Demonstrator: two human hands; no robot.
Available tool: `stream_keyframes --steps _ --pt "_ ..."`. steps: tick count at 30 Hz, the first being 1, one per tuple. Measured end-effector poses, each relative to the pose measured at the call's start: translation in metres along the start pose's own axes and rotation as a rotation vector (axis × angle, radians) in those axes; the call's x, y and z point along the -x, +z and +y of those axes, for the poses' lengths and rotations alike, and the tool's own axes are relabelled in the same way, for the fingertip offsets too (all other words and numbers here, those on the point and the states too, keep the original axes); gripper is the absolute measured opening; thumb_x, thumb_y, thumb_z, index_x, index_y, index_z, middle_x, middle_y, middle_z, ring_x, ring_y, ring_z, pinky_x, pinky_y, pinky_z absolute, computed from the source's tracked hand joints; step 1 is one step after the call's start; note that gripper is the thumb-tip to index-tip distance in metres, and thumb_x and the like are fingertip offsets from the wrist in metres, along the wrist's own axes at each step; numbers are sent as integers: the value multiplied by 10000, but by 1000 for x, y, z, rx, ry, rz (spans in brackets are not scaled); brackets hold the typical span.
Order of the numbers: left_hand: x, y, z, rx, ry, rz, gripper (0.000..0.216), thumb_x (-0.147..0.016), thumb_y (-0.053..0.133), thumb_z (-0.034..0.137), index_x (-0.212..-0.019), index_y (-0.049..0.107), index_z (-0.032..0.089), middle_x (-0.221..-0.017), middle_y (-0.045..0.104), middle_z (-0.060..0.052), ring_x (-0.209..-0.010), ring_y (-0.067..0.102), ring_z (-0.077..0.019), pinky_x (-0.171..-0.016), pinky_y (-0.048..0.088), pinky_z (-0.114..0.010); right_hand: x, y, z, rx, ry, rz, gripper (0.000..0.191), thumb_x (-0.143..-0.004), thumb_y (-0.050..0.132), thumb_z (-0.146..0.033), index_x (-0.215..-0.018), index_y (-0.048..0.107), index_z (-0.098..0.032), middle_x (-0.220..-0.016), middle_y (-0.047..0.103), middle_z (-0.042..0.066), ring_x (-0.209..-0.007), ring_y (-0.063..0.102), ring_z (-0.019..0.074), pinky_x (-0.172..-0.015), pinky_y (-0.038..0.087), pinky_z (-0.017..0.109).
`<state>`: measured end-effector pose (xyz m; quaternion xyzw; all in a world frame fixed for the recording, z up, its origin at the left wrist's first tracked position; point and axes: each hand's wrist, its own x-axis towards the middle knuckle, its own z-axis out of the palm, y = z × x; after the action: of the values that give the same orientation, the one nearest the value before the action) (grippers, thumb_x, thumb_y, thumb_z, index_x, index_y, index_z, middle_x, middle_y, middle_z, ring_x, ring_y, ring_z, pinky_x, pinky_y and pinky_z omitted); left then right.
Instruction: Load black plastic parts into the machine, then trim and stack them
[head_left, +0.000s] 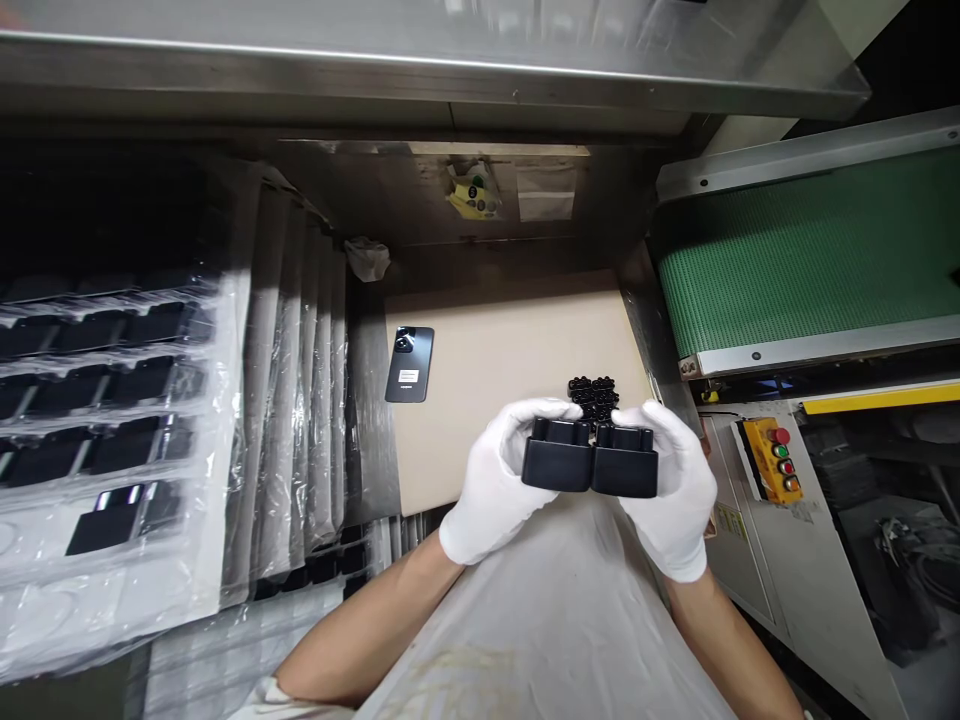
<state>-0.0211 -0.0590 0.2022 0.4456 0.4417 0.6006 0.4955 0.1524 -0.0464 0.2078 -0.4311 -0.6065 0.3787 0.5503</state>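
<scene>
Both my hands wear white gloves and are raised over the near edge of the cardboard sheet (487,400). My left hand (501,478) is closed round a black plastic housing (556,462). A second housing of the same look, the right black plastic housing (625,470), is gripped by my right hand (673,490). The two housings sit side by side, their inner edges touching or nearly so. Just beyond them, a cluster of small black parts (592,395) lies on the cardboard, partly hidden by the housings.
Stacked clear plastic trays (285,400) with black pieces stand at left. A phone (410,365) lies on the cardboard's left side. A green conveyor belt (810,250) and a yellow button box (776,460) are at right. Overhead runs a metal shelf (420,75).
</scene>
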Motion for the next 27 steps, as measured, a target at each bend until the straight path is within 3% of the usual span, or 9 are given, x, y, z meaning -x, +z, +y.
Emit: stream_keyframes --steps 17,27 --pt "-5 1 2 133 -220 -16 516 -656 911 170 -1109 668 210 -1193 747 -92 -1111 707 -254 -976 571 -390 -3 -1 6 6 18 -15 701 -744 804 -29 -1375 632 -281 -1186 755 49 -1106 731 230 -1020 620 415" --pt "-10 2 1 204 -152 -2 524 -597 951 166 -1047 687 208 -1165 730 -80 -1112 691 -250 -1020 548 -407 -7 -4 4 50 9 -24 672 -764 782 -54 -1383 616 -255 -1192 750 73 -1110 730 235 -994 633 413"
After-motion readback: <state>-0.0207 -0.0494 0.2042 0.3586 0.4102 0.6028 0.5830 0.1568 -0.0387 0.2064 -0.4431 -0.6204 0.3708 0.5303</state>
